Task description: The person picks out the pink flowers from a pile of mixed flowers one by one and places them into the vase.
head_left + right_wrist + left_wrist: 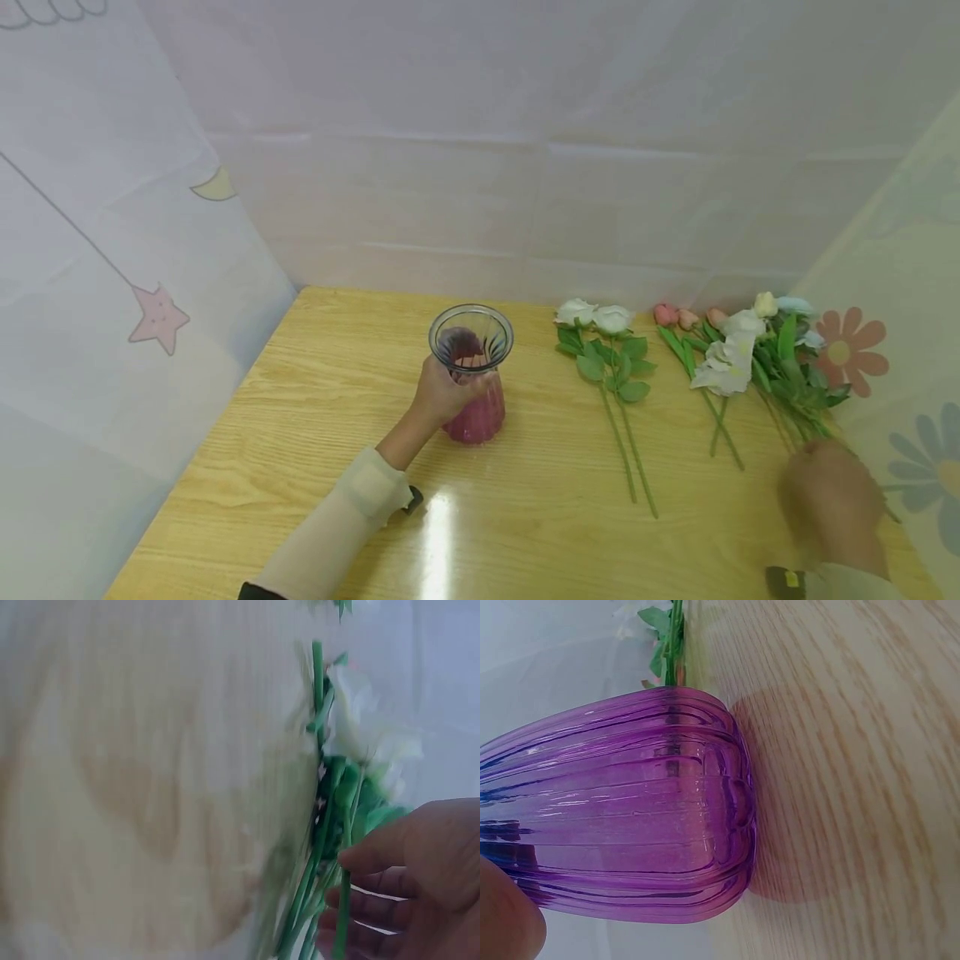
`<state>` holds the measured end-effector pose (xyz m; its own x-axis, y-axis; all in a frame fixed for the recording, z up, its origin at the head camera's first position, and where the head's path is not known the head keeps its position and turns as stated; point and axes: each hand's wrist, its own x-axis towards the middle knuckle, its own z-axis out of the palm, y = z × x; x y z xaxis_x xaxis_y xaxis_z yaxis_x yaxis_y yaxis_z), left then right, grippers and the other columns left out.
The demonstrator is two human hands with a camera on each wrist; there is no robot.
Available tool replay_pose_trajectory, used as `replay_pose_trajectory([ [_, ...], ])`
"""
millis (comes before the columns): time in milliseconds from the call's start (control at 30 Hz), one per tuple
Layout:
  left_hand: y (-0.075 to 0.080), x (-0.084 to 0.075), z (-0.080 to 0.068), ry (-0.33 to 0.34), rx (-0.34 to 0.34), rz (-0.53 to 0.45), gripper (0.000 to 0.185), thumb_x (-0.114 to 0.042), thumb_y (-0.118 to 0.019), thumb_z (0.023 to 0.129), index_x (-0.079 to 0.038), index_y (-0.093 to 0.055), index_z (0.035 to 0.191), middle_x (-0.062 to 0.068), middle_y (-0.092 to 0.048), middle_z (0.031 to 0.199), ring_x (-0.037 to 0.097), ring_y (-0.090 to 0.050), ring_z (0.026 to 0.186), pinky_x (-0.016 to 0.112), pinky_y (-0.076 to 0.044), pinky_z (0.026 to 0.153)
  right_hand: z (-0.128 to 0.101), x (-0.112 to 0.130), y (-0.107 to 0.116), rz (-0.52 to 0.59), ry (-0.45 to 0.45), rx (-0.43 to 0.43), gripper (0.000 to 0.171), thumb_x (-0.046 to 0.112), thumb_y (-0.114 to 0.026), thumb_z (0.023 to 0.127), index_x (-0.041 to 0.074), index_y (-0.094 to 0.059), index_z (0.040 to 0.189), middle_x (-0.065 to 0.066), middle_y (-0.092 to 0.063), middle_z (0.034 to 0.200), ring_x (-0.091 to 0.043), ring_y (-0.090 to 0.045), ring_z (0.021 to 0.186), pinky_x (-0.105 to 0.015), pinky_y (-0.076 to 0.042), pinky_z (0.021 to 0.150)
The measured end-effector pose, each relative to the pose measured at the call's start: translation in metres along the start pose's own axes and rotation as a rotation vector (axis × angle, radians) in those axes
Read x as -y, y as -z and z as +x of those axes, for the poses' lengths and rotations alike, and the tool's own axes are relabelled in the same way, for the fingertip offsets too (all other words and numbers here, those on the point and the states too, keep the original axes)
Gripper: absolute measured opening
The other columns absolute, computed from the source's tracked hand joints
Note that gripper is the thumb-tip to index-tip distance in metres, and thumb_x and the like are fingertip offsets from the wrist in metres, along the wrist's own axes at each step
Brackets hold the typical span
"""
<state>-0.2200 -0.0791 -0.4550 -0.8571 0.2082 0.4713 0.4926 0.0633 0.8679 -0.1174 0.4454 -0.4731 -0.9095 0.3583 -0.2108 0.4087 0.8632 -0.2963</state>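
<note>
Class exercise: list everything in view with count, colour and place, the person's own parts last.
Vase: one, purple with bluish rim, left of all flowers
Roses: two, white, green-leaved, right of the vase
Other flowers: count unclear, pink, white, cream, pale blue, table's right
Table: one, light wood, underneath
Printed sheeting: count unclear, pale with coloured prints, behind and beside it
Wrist devices: two, dark, one per arm
Left hand: one, cream-sleeved, gripping the vase
Right hand: one, cream-sleeved, pinching a green stem at right
</note>
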Motion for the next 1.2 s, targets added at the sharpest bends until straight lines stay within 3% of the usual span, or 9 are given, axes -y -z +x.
replay_pose_trajectory([
  [100, 0.001, 0.0, 0.0, -0.009, 0.0, 0.011, 0.07, -0.041, -0.08, 0.079, 0.007, -0.054, 0.122, 0.025, -0.064, 0.111, 0.041, -0.063, 0.1, 0.025, -0.056, 0.087, 0.001, 0.012, -0.003, -0.044, 0.125, -0.132, 0.037, 0.012, -0.042, 0.097, -0.015, -0.057, 0.117, -0.042, -0.058, 0.109, -0.06, -0.053, 0.094, -0.064, -0.047, 0.076],
  [200, 0.002, 0.0, 0.0, -0.018, -0.006, 0.027, 0.074, -0.05, -0.079, 0.079, 0.007, -0.054, 0.12, 0.025, -0.064, 0.109, 0.041, -0.064, 0.1, 0.025, -0.056, 0.087, 0.002, 0.03, -0.004, -0.063, 0.242, -0.211, 0.032, 0.009, -0.047, 0.096, -0.015, -0.06, 0.112, -0.041, -0.059, 0.106, -0.06, -0.051, 0.094, -0.067, -0.042, 0.082],
  [333, 0.002, 0.0, 0.0, -0.016, -0.011, 0.039, 0.076, -0.053, -0.079, 0.079, 0.006, -0.055, 0.12, 0.023, -0.065, 0.108, 0.037, -0.064, 0.098, 0.025, -0.056, 0.085, 0.006, 0.053, -0.004, -0.019, 0.327, -0.133, 0.034, 0.011, -0.049, 0.099, -0.017, -0.059, 0.115, -0.041, -0.059, 0.111, -0.061, -0.053, 0.098, -0.067, -0.045, 0.081],
  [467, 0.001, 0.0, 0.0, -0.009, -0.014, 0.056, 0.067, -0.043, -0.08, 0.079, 0.005, -0.056, 0.12, 0.023, -0.066, 0.107, 0.029, -0.063, 0.091, 0.025, -0.056, 0.077, 0.012, 0.066, -0.008, 0.023, 0.303, 0.04, 0.047, 0.016, -0.04, 0.1, -0.021, -0.049, 0.128, -0.044, -0.051, 0.126, -0.063, -0.049, 0.11, -0.069, -0.046, 0.085],
  [567, 0.0, 0.001, 0.0, -0.009, -0.012, 0.067, 0.065, -0.041, -0.079, 0.079, 0.006, -0.056, 0.119, 0.024, -0.065, 0.106, 0.026, -0.061, 0.088, 0.024, -0.055, 0.073, 0.015, 0.067, -0.015, 0.022, 0.279, 0.097, 0.052, 0.018, -0.036, 0.1, -0.022, -0.042, 0.133, -0.047, -0.045, 0.131, -0.065, -0.046, 0.114, -0.071, -0.044, 0.088],
  [800, -0.002, -0.002, 0.0, -0.017, -0.016, 0.094, 0.079, -0.058, -0.076, 0.079, 0.006, -0.055, 0.12, 0.024, -0.065, 0.107, 0.036, -0.064, 0.092, 0.023, -0.056, 0.076, 0.024, 0.063, -0.025, 0.001, 0.287, 0.106, 0.054, 0.019, -0.043, 0.101, -0.026, -0.041, 0.13, -0.049, -0.046, 0.124, -0.065, -0.047, 0.11, -0.071, -0.044, 0.089],
  [1200, 0.0, 0.001, 0.0, 0.0, -0.005, 0.072, 0.067, -0.044, -0.079, 0.079, 0.005, -0.056, 0.119, 0.025, -0.065, 0.107, 0.034, -0.063, 0.09, 0.024, -0.056, 0.074, 0.029, 0.07, -0.022, -0.063, 0.294, 0.128, 0.039, 0.014, -0.044, 0.095, -0.019, -0.05, 0.113, -0.039, -0.059, 0.098, -0.057, -0.059, 0.09, -0.061, -0.05, 0.071],
])
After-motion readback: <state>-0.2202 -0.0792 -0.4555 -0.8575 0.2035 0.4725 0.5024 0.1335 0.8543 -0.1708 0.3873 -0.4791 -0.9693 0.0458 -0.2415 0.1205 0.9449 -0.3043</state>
